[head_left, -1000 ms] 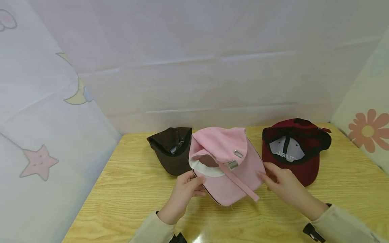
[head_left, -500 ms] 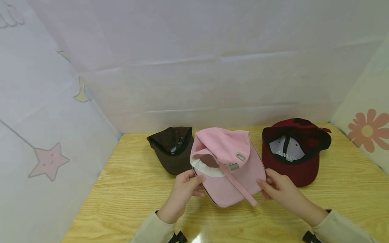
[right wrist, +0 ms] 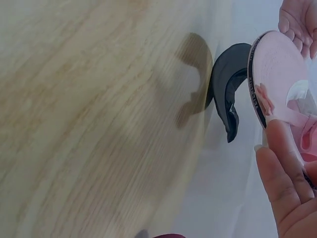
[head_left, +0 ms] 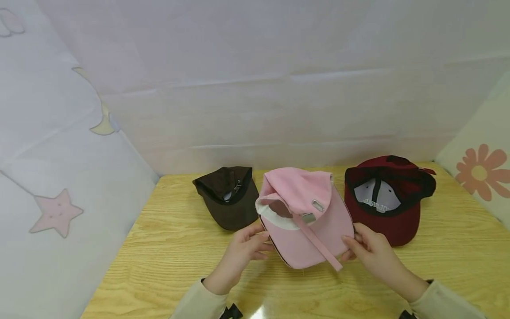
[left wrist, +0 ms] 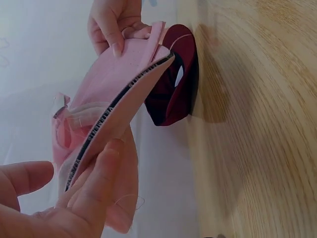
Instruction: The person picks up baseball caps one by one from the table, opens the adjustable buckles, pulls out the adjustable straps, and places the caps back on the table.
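Note:
A pink baseball cap (head_left: 296, 190), underside of its brim upward and back strap hanging over it, is held above the wooden table. My right hand (head_left: 372, 248) pinches the brim's right edge, thumb on the upper face and fingers beneath. My left hand (head_left: 243, 250) is at the left edge; in the left wrist view its fingers (left wrist: 101, 181) lie straight along the brim's other face, and its thumb stands apart from the cap. Behind lie a dark brown cap (head_left: 231, 215) to the left and a dark red cap (head_left: 392, 228) to the right, with their openings facing me.
The wooden table (head_left: 167, 261) reaches back to a pale cloth backdrop (head_left: 279, 110). Side cloths carry a printed star (head_left: 57, 212) and flower (head_left: 480, 173). The brown and dark red caps flank the pink one near the table's back.
The pink cap has shifted slightly right, with my right hand following. My left thumb, earlier over the brim, is now off its edge. The other two caps stay put.

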`<state>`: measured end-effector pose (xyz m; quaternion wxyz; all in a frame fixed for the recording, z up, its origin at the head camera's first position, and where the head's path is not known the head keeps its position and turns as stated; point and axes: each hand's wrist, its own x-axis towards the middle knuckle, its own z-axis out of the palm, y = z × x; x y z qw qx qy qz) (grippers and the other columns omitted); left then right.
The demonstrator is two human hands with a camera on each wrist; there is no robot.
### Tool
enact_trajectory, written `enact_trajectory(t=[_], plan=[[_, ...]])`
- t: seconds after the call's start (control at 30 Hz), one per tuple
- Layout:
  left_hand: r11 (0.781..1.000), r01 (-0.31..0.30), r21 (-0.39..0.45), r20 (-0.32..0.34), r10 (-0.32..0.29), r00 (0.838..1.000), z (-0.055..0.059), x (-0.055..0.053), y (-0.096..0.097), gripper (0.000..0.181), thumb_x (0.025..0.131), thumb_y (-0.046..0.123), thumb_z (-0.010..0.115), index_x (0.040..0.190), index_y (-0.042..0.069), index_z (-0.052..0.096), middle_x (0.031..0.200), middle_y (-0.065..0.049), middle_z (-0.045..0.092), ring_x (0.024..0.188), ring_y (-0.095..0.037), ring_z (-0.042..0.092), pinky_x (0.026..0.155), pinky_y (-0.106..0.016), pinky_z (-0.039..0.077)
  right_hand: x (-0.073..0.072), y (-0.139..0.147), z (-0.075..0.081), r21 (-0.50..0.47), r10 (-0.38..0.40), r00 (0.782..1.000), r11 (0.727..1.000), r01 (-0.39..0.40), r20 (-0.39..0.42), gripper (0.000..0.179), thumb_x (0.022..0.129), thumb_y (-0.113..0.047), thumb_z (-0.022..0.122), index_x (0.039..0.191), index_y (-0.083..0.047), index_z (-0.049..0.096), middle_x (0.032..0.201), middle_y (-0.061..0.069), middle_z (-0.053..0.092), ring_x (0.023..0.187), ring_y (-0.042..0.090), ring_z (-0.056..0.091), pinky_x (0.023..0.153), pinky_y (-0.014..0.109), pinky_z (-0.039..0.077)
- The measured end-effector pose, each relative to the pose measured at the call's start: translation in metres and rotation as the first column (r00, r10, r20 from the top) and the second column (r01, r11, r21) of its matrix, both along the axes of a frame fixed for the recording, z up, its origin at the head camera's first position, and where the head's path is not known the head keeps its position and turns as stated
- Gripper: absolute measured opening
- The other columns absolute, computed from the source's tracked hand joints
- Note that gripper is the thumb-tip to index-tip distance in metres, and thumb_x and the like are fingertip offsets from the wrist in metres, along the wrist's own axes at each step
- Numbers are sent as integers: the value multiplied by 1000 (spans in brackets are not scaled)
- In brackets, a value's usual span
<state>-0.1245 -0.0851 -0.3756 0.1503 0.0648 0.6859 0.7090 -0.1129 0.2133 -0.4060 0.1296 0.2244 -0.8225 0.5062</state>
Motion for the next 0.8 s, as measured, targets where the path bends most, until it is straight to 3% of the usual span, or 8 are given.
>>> enact_trajectory(t=[0.13, 0.23, 0.37, 0.6, 0.8], plan=[[1000, 8, -1, 0, -8, 1000, 2, 1, -3, 49, 98, 20, 55, 132, -14, 47, 117, -23, 65, 100, -34, 67, 83, -43, 54, -2, 1, 1, 31, -75, 996, 997, 73, 56, 12, 90, 13, 58, 100, 9, 55, 65, 2, 67, 57, 2, 64, 44, 18, 41], [1000, 8, 11, 7, -8, 1000, 3, 2, -6, 52, 99, 22, 56, 134, -14, 44, 121, -24, 62, 101, -31, 67, 84, -41, 54, -5, 2, 2, 32, -101, 989, 995, 98, 106, 9, 92, 11, 57, 100, 9, 54, 65, 2, 67, 57, 3, 64, 48, 18, 45], [1000, 2, 14, 15, -3, 1000, 4, 3, -9, 50, 99, 22, 56, 134, -12, 45, 123, -23, 62, 102, -29, 67, 84, -38, 54, -8, 3, 2, 12, -88, 986, 996, 87, 141, 5, 94, 10, 54, 99, 10, 52, 65, 5, 67, 57, 6, 65, 54, 22, 53], [1000, -14, 10, 7, 14, 1000, 4, 6, -12, 48, 98, 20, 55, 134, -12, 46, 122, -23, 62, 101, -30, 67, 83, -36, 54, -14, 4, -1, -5, -85, 974, 996, 88, 208, 5, 95, 10, 53, 98, 13, 50, 64, 10, 66, 55, 7, 65, 52, 26, 53], [1000, -18, 8, 14, 18, 1000, 4, 7, -14, 48, 99, 20, 55, 134, -12, 46, 121, -21, 63, 101, -30, 67, 82, -36, 54, -23, 3, -3, -19, -72, 944, 996, 83, 322, 9, 97, 7, 51, 101, 14, 48, 68, 15, 67, 56, 10, 66, 52, 31, 55]])
